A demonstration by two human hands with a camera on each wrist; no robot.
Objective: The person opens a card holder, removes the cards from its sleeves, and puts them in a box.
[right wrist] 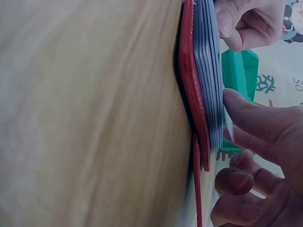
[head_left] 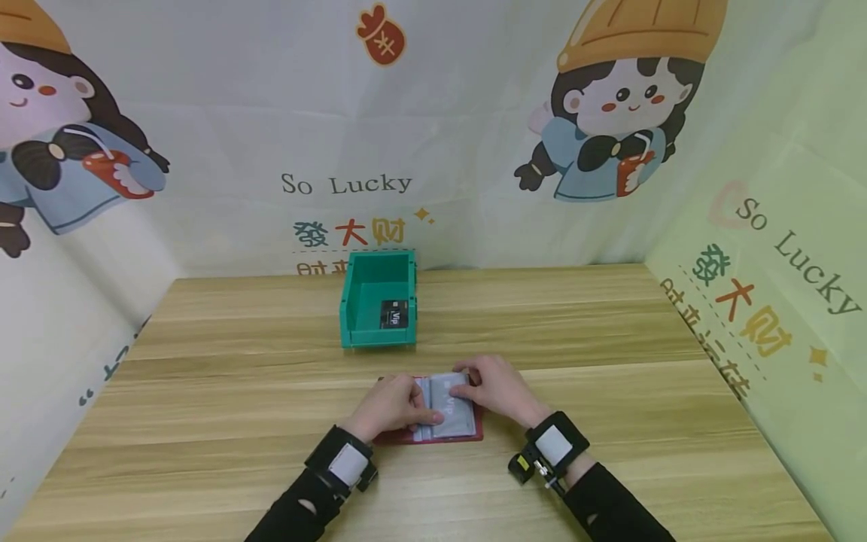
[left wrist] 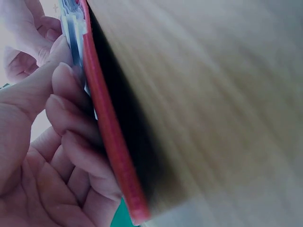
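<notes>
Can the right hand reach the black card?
Probably yes: the green bin is open-topped and nothing covers the black card, though the right hand is at the card holder.

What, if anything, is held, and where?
Right hand seemingly pinches a translucent sleeve in the red holder, near the sleeve's upper right corner; left hand presses it with its thumb, grip unclear.

Two hands (head_left: pixel 395 406) (head_left: pixel 500 389), one red card holder (head_left: pixel 459 414), one green bin (head_left: pixel 369 339) (eleven o'clock from the holder), one black card (head_left: pixel 394 315).
</notes>
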